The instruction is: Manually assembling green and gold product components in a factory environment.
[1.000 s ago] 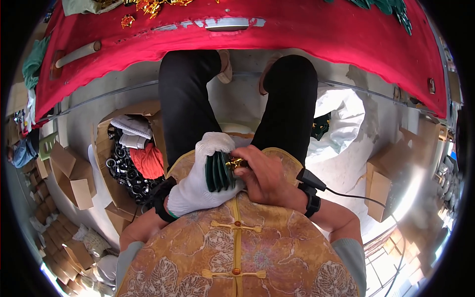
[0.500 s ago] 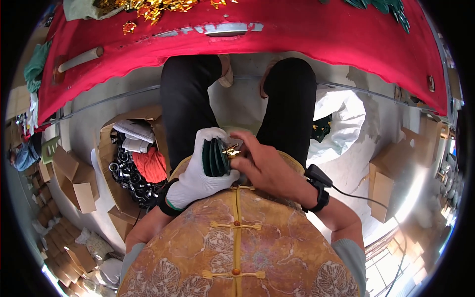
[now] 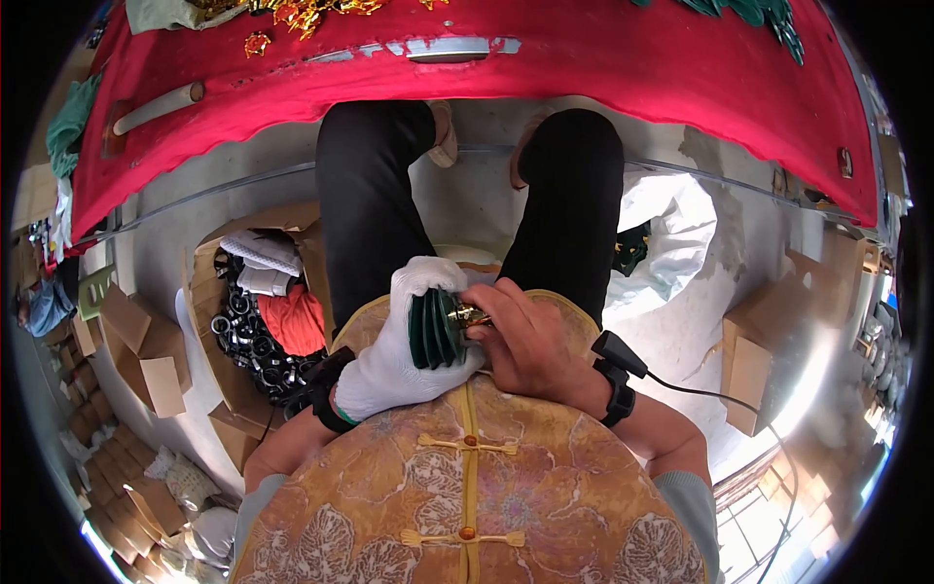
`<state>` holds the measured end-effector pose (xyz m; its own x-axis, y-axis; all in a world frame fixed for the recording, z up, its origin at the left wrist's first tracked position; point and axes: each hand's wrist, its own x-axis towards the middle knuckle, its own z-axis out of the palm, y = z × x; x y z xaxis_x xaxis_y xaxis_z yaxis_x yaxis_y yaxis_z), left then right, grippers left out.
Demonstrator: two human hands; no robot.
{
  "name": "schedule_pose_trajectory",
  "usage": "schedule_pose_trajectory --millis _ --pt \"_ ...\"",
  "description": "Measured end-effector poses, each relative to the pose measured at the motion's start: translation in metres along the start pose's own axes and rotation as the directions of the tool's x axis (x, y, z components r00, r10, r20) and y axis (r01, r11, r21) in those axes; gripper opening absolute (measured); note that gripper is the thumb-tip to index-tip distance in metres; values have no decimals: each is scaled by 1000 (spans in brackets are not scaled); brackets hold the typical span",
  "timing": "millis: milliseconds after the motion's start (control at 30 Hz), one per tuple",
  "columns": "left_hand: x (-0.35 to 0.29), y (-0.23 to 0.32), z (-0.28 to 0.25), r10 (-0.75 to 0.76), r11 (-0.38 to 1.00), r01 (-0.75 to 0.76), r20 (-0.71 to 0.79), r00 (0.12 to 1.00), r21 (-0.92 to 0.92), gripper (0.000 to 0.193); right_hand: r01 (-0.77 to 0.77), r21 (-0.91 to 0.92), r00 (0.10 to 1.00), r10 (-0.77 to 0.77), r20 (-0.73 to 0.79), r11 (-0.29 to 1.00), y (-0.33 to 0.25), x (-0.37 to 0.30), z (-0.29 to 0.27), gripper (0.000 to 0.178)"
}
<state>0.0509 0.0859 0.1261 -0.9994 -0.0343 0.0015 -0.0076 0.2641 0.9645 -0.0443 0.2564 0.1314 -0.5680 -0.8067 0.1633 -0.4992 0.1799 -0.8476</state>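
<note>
Over my lap, my left hand (image 3: pixel 404 341) in a white knitted glove is wrapped round a stack of dark green, ribbed, fin-like pieces (image 3: pixel 435 329). Bare-skinned, my right hand (image 3: pixel 525 336) pinches a small shiny gold piece (image 3: pixel 474 314) against the right side of that green stack. My fingers partly cover the gold piece, so its exact kind cannot be made out. A black band with a cable sits on my right wrist, and another dark band is on the left one.
A table with a red cloth (image 3: pixel 603 58) spans the front, bearing gold foil pieces (image 3: pixel 321 12) and green ones (image 3: pixel 744 12). At left stands a cardboard box (image 3: pixel 209 282) of black rings, white gloves and red cloth. A white sack (image 3: pixel 681 238) with green pieces lies at right.
Both hands have shifted slightly, the green stack turning a little toward the right. My right fingers have closed further over the gold piece.
</note>
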Motion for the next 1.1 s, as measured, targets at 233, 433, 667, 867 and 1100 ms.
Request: schedule_pose_trajectory --millis 233,433,667,867,1100 --pt "-7 -27 4 41 995 -36 -49 998 98 57 -383 459 916 393 77 802 -11 10 2 22" --pt "8 -37 9 12 1000 -12 -73 997 0 63 -653 285 741 515 430 702 36 28 -4 31" --pt "28 -4 -4 -296 778 354 194 935 -519 78 -263 -102 930 280 238 959 5 13 -31 45" --pt "2 -43 -6 -175 922 204 116 978 -330 59 -120 198 993 122 -1 973 19 -1 28 37" --pt "13 -11 1 -164 914 157 12 986 -375 70 -222 90 973 226 -43 971 8 2 18 20"
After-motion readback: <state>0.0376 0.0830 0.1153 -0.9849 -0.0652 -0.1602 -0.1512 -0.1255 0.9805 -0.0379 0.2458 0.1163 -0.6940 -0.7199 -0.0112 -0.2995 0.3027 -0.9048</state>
